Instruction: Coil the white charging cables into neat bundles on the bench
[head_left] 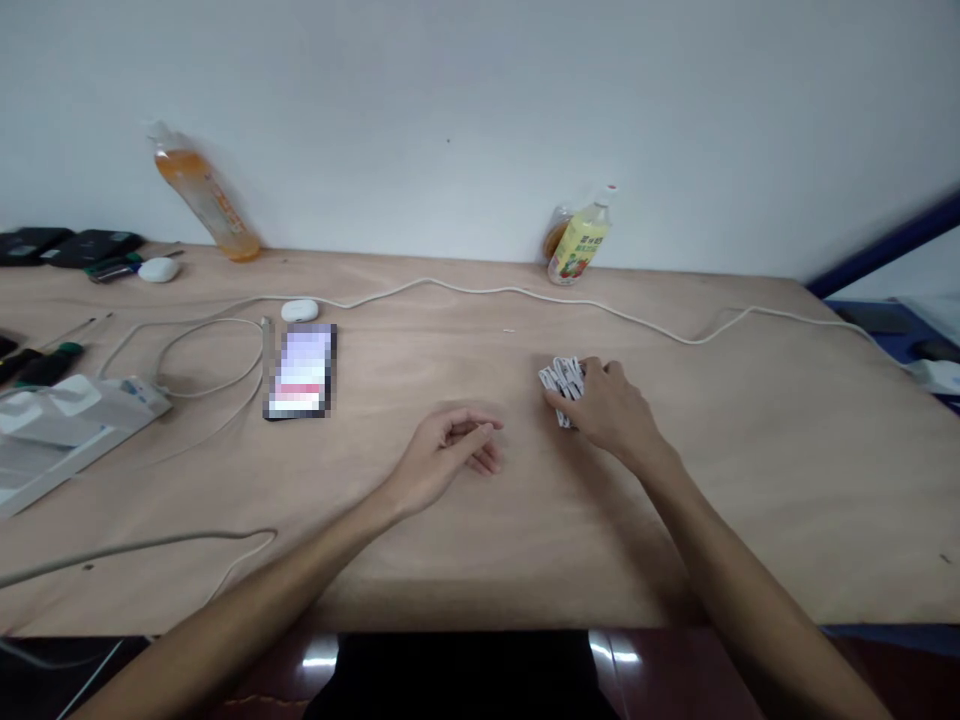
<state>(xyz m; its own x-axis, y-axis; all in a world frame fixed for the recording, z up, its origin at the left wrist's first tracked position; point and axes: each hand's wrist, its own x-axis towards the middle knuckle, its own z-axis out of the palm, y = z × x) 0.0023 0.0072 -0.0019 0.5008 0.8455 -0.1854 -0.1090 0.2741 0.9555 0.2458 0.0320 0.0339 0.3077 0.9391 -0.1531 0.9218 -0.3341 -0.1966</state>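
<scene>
My right hand [611, 405] is closed on the right side of a small bundle of white pieces [562, 385] with dark marks, low over the table or on it. The fingers reach behind the bundle and the thumb lies along its near side; its exact kind I cannot make out. To the left of it, my left hand [454, 448] hovers or rests near the table top, palm turned inward. Its fingers are loosely curved and apart, with nothing in them. A phone [301, 372] with a lit, blurred screen lies to the left of that hand.
A white cable [517, 290] runs across the wooden table [450, 350]. Along the wall stand an orange drink bottle [206, 200] and a yellow-labelled bottle [583, 240]. Small white cases [300, 310], dark-handled tools [49, 365] and a white holder [82, 425] lie at left.
</scene>
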